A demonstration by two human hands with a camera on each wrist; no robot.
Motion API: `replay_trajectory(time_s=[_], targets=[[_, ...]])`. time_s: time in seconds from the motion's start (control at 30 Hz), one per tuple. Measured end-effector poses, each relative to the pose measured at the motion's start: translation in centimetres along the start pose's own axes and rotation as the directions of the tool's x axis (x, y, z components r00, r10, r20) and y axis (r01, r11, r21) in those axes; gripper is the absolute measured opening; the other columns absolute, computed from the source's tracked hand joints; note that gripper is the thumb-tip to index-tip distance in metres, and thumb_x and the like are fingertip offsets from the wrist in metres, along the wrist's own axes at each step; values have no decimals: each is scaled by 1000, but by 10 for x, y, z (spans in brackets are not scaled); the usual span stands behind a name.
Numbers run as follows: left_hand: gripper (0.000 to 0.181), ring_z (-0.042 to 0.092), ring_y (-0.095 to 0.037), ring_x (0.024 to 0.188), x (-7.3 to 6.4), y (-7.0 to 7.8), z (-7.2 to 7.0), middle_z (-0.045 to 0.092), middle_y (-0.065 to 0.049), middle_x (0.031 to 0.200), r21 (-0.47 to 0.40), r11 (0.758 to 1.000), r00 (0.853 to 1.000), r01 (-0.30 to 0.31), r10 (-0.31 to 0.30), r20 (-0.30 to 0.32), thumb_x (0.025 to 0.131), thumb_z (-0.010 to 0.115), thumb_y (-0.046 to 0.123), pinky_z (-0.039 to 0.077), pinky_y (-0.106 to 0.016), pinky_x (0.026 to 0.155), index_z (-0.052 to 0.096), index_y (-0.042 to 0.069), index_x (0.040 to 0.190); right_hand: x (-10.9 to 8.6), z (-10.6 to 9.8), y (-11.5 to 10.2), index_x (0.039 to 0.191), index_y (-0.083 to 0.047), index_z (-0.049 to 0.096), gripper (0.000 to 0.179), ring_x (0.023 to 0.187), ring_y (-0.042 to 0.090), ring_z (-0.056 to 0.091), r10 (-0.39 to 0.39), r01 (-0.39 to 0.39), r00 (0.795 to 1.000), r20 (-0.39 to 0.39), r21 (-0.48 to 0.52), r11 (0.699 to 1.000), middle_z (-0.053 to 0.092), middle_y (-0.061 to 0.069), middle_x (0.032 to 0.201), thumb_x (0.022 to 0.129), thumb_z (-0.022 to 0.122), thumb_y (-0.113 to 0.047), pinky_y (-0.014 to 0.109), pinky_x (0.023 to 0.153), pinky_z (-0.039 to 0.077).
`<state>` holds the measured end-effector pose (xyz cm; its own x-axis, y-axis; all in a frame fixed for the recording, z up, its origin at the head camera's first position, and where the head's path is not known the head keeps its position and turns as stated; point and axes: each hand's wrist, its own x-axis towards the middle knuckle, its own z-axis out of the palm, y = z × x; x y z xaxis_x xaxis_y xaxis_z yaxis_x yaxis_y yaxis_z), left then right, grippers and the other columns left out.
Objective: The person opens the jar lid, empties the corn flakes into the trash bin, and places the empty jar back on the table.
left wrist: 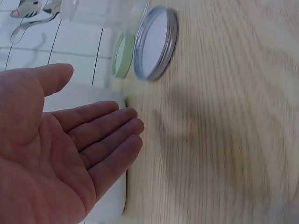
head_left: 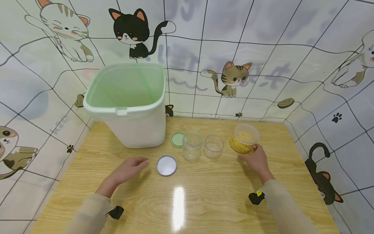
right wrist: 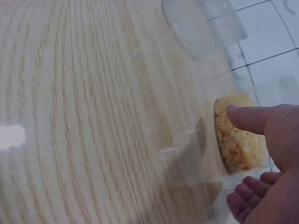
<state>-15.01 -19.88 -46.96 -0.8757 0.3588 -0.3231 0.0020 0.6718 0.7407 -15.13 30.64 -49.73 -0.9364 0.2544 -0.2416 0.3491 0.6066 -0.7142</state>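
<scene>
A clear tub of yellow flakes (head_left: 241,145) stands at the right of the table. My right hand (head_left: 257,160) is at its near side, thumb and fingers spread apart. In the right wrist view the thumb overlaps the flakes (right wrist: 240,144), while the fingertips lie off to one side; contact is hard to tell. My left hand (head_left: 128,170) hovers over the table with nothing in it, palm and loosely bent fingers showing in the left wrist view. Beside it lies a round silver-rimmed lid (head_left: 166,165). A clear jar (head_left: 192,149) and a shorter clear container (head_left: 213,147) stand between the hands.
A large white bin with a pale green inside (head_left: 137,126) occupies the back left of the wooden table (head_left: 216,201). Behind the jar lies a green lid (head_left: 177,139). Walls with a cat-patterned covering (head_left: 190,81) enclose the back and sides.
</scene>
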Motion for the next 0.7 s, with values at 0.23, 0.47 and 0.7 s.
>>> replay_trajectory(time_s=[0.23,0.47,0.7], targets=[[55,51,-34,131,12,10,16,56,-13,140,-20,1000,1000,-11,11,4,101,48,45,45,-51,105,54,5,138,19,1,9,153,-1,11,110,139,49,31,-97,97,990,-97,-10,995,32,28,151,76,85,-27,65,111,26],[53,52,-31,130,17,15,26,57,-10,139,-61,998,1000,-9,10,20,100,49,45,45,-49,104,56,6,136,28,1,12,154,-5,-2,115,144,44,24,-72,71,997,6,123,990,22,26,157,80,81,-35,60,116,24],[49,52,-31,130,17,20,29,56,-10,140,-55,998,1000,-8,7,-12,102,49,39,45,-49,104,54,6,138,30,0,13,155,-8,0,115,143,43,25,-100,97,995,10,181,979,23,24,156,78,83,-29,60,116,23]])
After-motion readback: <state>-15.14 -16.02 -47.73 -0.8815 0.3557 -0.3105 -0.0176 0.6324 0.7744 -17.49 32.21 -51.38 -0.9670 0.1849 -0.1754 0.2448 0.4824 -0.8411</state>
